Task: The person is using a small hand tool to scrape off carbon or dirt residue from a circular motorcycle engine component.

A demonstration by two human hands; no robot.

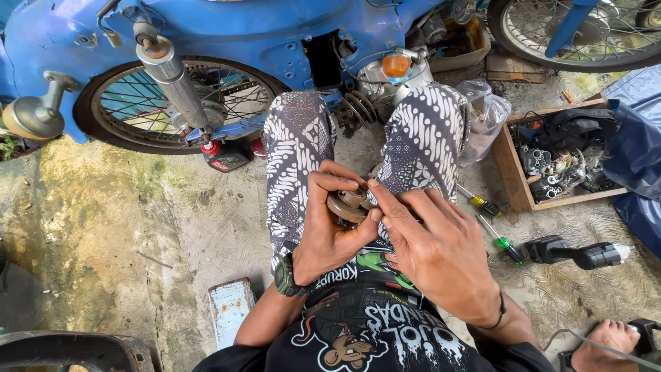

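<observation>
Fingers (342,182) of the left hand (330,227) curl around a small round metal part (348,204), brownish and disc-shaped like a clutch piece, gripping it above the lap between the patterned knees; fingertips (377,200) of the right hand (430,248) press against its edge, touching rather than closing on it.

Largest around them is the blue motorcycle (227,27) across the top, its spoked rear wheel (172,103) and chrome shock absorber (175,79) at left, its open engine (385,83) just beyond the knees; next the wooden crate of parts (513,176) at right, then the black power tool (578,253) on the concrete floor (172,220), a small blue-grey box (229,310), a clear plastic bag (485,114), and two screwdrivers (492,224) beside the right knee.

Risk, as I judge it: the disc is held in the air by one hand only; a slip from greasy fingers could drop it onto the gritty floor, where dirt might cling to it or loose pieces roll under the motorcycle.
</observation>
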